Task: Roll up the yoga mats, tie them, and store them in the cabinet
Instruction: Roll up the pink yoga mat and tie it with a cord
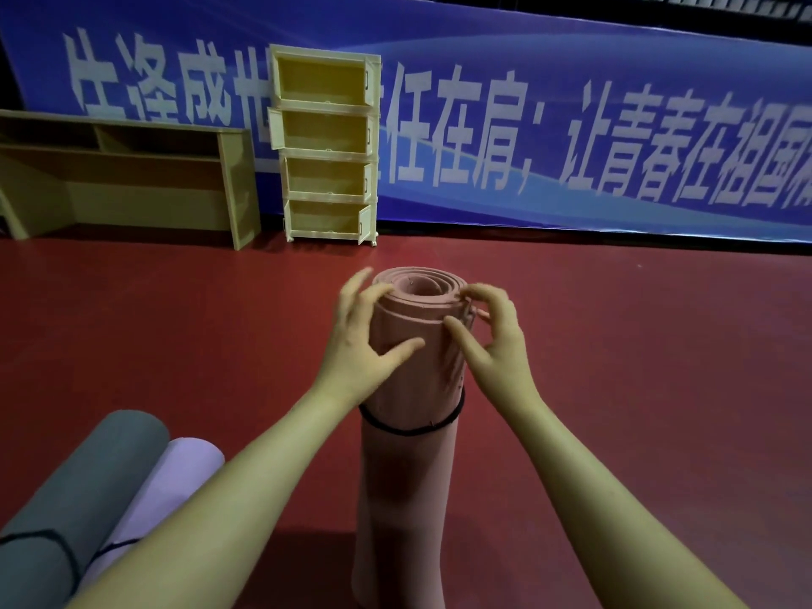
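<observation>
Standing upright on the floor (615,345), pink mat (408,476); flanking its top, left hand (364,345) spread, touching; right hand (492,336) pinching the outer edge.

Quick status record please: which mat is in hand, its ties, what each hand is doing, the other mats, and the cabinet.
mat in hand: pink rolled mat, lying on the red floor, far end toward the cabinet
ties: one black band around its middle; none visible at the far end
left hand: fingers spread against the roll's far end
right hand: fingers curled at the roll's outer edge
other mats: grey rolled mat and lilac rolled mat, lower left, side by side, each banded
cabinet: cream, four compartments, open, no mats inside
</observation>
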### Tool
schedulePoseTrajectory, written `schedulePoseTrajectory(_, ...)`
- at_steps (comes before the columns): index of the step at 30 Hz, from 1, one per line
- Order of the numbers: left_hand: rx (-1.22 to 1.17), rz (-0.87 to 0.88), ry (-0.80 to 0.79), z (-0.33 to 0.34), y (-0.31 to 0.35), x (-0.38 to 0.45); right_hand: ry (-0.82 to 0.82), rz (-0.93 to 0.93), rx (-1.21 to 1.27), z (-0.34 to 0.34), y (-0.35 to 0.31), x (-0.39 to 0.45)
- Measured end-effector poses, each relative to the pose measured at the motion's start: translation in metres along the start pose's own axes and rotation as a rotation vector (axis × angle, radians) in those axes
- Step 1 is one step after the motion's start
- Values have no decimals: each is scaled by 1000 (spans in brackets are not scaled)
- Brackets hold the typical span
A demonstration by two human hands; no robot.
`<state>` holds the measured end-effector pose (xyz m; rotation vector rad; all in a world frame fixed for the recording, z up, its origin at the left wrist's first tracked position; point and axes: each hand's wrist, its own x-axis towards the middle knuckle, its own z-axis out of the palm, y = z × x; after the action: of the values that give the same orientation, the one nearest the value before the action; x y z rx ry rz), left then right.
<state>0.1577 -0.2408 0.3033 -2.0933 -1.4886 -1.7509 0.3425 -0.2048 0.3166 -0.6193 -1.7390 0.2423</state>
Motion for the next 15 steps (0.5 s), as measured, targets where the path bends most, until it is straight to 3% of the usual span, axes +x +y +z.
schedulePoseTrajectory(2, -100, -240, -168, 3, -8, -11, -42, 194, 39, 4, 2, -4)
schedulePoseTrajectory(4, -196, -286, -218, 10, -13, -16, -151, 401, 96, 11, 5, -10)
schedulePoseTrajectory(6, -196, -271, -168, 14, -14, -14, -199, 477, 175, 17, 12, -16)
schedulePoseTrajectory(15, -254, -71, 60, -7, 3, 41, -17, 244, 296, 20, -1, 40)
